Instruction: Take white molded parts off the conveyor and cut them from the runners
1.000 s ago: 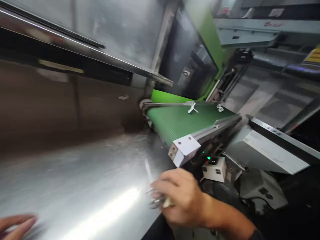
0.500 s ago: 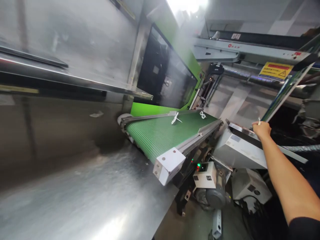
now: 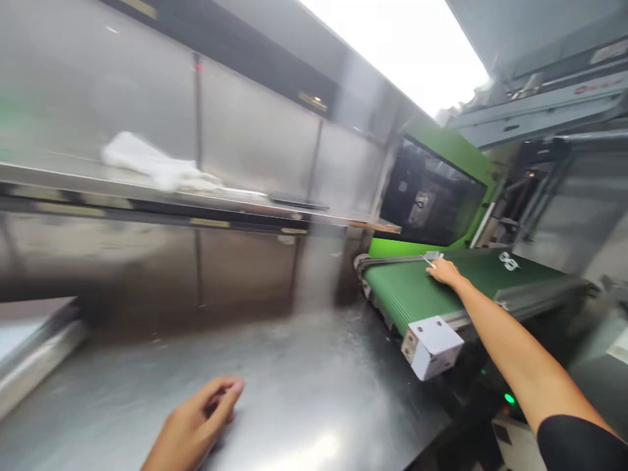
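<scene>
My right hand (image 3: 444, 272) reaches out over a green ribbed conveyor belt (image 3: 412, 284), its fingertips at a small white branched plastic part (image 3: 432, 257) near the belt's far end. Whether the hand grips that part is hard to tell. A second white plastic piece (image 3: 509, 261) lies farther right on the belt, out of reach of my fingers. My left hand (image 3: 203, 415) hovers low over a stainless steel table (image 3: 314, 373), fingers curled and holding nothing.
A white cloth (image 3: 152, 167) lies on a steel shelf (image 3: 196, 199) along the wall. A white cover (image 3: 432, 347) caps the belt's near end. Behind the belt stands a green machine with a dark window (image 3: 432, 193). A green light (image 3: 509, 398) glows below.
My right hand has moved from raised at the right out over the belt. The view has swung, and my left hand now shows above the steel table.
</scene>
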### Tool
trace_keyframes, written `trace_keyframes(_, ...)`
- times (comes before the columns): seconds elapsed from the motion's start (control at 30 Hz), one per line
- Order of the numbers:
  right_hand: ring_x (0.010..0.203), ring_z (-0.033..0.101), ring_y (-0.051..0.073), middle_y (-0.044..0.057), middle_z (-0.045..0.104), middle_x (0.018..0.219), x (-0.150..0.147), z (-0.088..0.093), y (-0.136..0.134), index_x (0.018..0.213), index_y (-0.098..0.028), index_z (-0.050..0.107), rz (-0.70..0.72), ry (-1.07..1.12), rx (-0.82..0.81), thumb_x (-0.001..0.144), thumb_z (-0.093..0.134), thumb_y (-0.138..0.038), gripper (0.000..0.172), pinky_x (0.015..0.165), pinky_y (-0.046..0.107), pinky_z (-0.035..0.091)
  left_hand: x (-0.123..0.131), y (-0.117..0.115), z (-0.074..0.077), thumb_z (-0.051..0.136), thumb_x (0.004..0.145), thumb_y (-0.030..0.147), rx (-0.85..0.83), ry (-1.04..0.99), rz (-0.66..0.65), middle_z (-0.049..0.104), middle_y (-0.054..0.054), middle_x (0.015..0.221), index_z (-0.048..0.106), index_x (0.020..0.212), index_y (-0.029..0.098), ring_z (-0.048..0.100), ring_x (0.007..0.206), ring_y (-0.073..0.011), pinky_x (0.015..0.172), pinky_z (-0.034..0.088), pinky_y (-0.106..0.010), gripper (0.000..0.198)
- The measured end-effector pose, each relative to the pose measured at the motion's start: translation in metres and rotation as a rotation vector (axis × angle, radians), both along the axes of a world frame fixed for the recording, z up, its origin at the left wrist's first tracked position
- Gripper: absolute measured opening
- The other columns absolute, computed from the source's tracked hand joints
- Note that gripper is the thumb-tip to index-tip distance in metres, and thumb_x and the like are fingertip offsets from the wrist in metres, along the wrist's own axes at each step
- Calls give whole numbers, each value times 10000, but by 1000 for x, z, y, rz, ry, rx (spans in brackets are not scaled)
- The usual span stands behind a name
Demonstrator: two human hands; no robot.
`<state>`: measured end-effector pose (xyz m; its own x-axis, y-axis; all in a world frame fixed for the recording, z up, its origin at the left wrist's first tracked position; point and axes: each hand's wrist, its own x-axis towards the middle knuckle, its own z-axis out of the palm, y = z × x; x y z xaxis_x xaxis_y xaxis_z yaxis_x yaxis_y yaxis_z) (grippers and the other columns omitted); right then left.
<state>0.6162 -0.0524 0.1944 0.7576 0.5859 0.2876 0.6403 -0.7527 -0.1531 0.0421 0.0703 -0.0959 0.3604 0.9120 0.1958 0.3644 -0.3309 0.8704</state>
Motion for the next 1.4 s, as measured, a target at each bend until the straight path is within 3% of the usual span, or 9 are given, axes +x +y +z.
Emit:
trace_keyframes(0.2,1029,726,265,89,711,1144,-17,25,-7,1157,-162,755,-168,-58,80,1175,810,-336,183,954,403,641,9,-8,3,481,911,998,-82,-74,-112,633,-33,699,728,936,239,609,699,-266,708,426,-327,799)
trace_keyframes(0.4,762,672,282,89,727,907,-79,50,-58,1193,-220,810,98,-191,325,1045,731,-262,173,717,391,516,21,-21,3,522,983,834,-164,-141,-216,626,-35,695,711,960,225,580,698,-240,682,386,-313,638)
trace_keyframes(0.57,817,718,298,60,757,1027,-193,-23,-90,1262,-320,819,575,3,445,1001,776,-682,448,644,355,559,21,-19,15,618,930,935,-356,-310,-242,659,-28,761,685,1064,183,450,521,-134,536,334,-256,767)
trace_keyframes(0.7,785,693,232,29,738,1004,-271,-97,-52,1326,-301,767,998,379,447,1125,749,-490,276,691,297,582,11,-18,34,717,827,1000,-583,-532,-197,635,-9,726,636,1202,153,391,455,-98,437,236,-203,930)
trace_keyframes(0.8,732,662,219,16,704,892,-290,-145,-4,1232,-244,779,1077,661,432,1069,778,-473,281,662,287,555,4,-13,46,606,940,974,-730,-705,-170,636,-13,718,590,1254,149,378,426,-93,401,219,-181,883)
trace_keyframes(0.87,688,643,216,19,686,835,-288,-176,21,1178,-206,794,1078,815,391,1026,812,-497,328,618,285,523,1,-6,49,310,1106,894,-778,-775,-107,622,-19,685,568,1248,149,387,409,-100,398,249,-168,801)
trace_keyframes(1.0,698,630,216,49,708,889,-271,-229,35,1224,-181,809,1011,972,343,1016,845,-588,458,627,296,518,-5,2,44,90,1218,661,-837,-818,70,613,-33,638,551,1133,169,426,396,-114,396,312,-143,679)
trace_keyframes(1.2,761,606,196,80,736,1046,-265,-245,22,1351,-271,834,872,1456,431,1115,871,-583,393,681,279,528,-16,-2,33,720,1086,577,-745,-785,-63,675,-54,692,678,1034,160,518,456,-139,372,387,-151,422)
trace_keyframes(1.4,702,545,155,89,702,964,-277,-224,22,1185,-228,879,740,1792,530,1058,955,-554,357,647,236,531,-18,-9,39,707,1099,451,-703,-823,-111,743,-95,783,834,1075,157,585,479,-143,406,459,-154,321)
